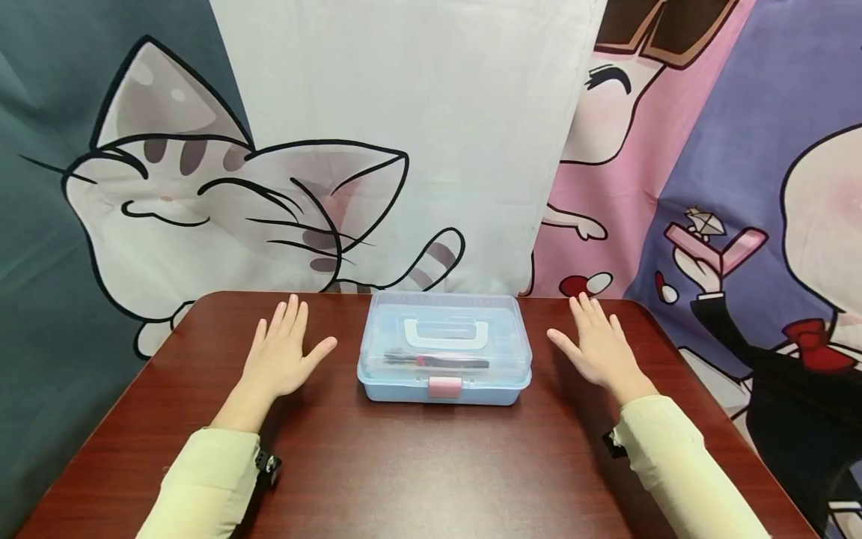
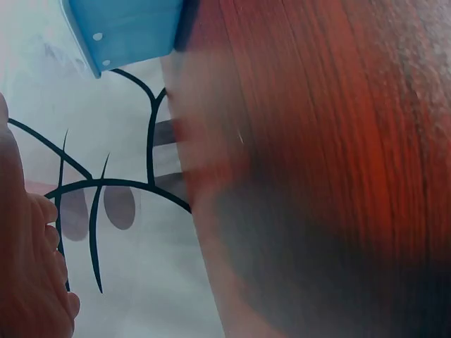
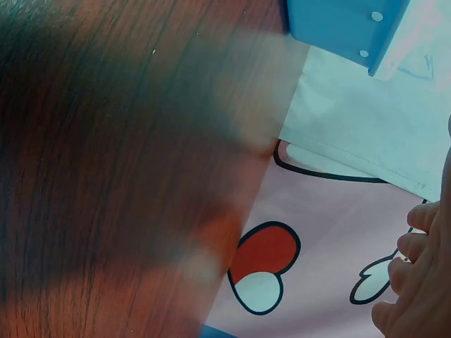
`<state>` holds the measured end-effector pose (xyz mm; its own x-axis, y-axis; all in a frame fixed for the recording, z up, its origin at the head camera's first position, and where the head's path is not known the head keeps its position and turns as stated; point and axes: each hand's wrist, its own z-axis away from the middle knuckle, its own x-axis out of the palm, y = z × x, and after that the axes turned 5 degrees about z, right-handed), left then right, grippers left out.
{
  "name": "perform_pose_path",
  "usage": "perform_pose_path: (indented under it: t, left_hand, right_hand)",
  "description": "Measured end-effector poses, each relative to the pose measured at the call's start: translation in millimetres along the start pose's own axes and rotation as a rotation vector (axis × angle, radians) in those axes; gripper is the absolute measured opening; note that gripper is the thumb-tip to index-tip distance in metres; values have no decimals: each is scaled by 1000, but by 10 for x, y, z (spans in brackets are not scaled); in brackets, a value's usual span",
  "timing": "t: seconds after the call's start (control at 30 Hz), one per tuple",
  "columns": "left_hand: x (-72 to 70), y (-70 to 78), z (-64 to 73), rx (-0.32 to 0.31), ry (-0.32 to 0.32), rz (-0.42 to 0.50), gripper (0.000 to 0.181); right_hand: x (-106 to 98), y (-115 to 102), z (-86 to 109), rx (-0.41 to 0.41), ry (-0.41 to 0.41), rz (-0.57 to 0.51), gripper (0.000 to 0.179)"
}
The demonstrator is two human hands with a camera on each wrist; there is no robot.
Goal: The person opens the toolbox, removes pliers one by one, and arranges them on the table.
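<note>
In the head view a light blue plastic case with a clear lid, a white handle and a pink latch stands closed on the table. Thin dark brush-like tools show through its lid. My left hand is to the left of the case, fingers straight and thumb spread toward it. On the other side my right hand mirrors it, apart from the case and holding nothing. Each wrist view catches a corner of the blue case and, at the edge, part of a hand.
The reddish-brown wooden table has rounded far corners. Right behind its far edge hangs a cloth backdrop printed with a cartoon cat and figures. Pale sleeves cover both forearms, with a dark strap at the left wrist.
</note>
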<state>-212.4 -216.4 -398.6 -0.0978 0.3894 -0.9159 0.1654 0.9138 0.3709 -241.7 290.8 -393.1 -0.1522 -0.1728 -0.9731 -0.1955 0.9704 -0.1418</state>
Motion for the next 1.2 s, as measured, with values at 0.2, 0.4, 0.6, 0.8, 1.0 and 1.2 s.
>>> perform_pose_path:
  t: [0.2, 0.4, 0.6, 0.8, 1.0, 1.2]
  left_hand:
    - [19, 9, -1, -5, -15, 10, 94]
    - [30, 10, -6, -12, -24, 15, 94]
    - [29, -4, -4, -13, -29, 26, 94]
    - [14, -10, 7, -19, -32, 34, 94]
    - [10, -12, 14, -18, -33, 40, 91]
    - [20, -13, 16, -18, -34, 55, 92]
  right_hand:
    - [3, -7, -3, 2, -5, -8, 88]
    - [-4, -30, 9, -3, -14, -41, 87]
    - [-8, -64, 7, -9, -5, -73, 85]
    - [-16, -98, -5, -14, 5, -96, 84]
    - [-48, -141, -6, -17, 0, -116, 83]
    - [-67, -172, -13, -30, -6, -150, 81]
